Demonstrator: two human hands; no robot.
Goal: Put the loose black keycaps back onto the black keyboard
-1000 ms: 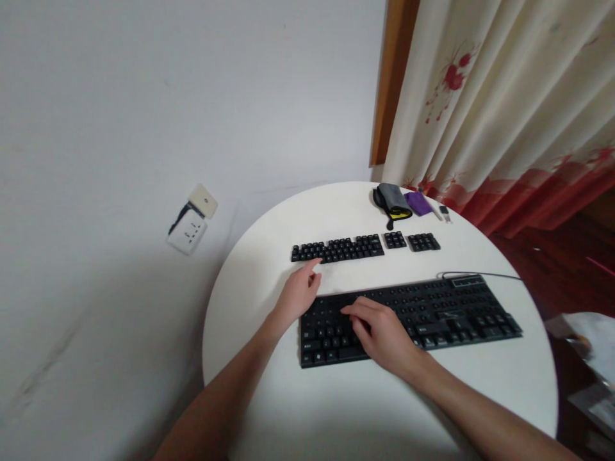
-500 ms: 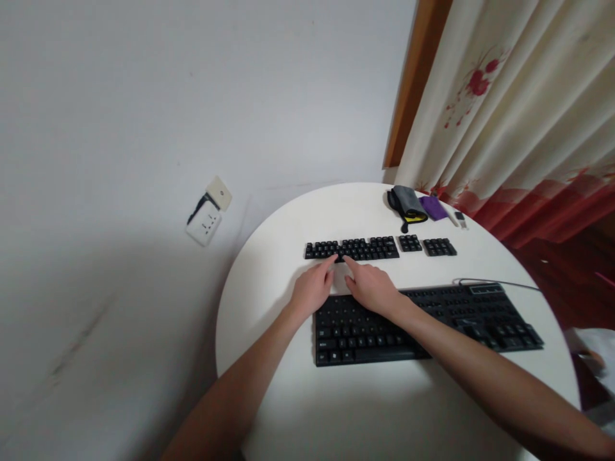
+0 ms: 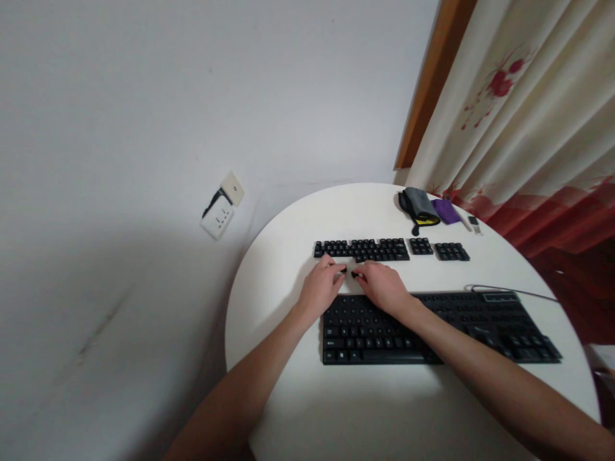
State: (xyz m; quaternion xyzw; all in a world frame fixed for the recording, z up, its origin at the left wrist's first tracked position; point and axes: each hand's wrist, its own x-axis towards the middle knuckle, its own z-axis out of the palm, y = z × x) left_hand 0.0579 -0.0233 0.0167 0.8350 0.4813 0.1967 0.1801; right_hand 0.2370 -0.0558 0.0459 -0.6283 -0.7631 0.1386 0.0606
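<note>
My left hand [image 3: 321,287] pinches a small black keycap [image 3: 344,269] between thumb and finger. Beside it, my right hand [image 3: 382,285] pinches another black keycap [image 3: 354,274]. Both hands are just above the white table, between the black keyboard [image 3: 379,356] and a row of loose keycaps [image 3: 384,250] laid out behind it. The keyboard's upper left part shows bare key positions, while its lower rows still carry caps. My right forearm hides part of the keyboard's middle.
Two smaller keycap groups, one of arrow-side size [image 3: 421,246] and one wider [image 3: 451,251], stand right of the row. Farther back lie a grey and yellow cloth [image 3: 420,206], a purple cloth [image 3: 446,211] and a small brush-like item [image 3: 474,224]. A cable [image 3: 514,291] runs off the round table [image 3: 298,224].
Both hands have drawn back from the keycap row toward the keyboard, each now with a keycap in its fingers. The view has shifted slightly, moving the scene to the right.
</note>
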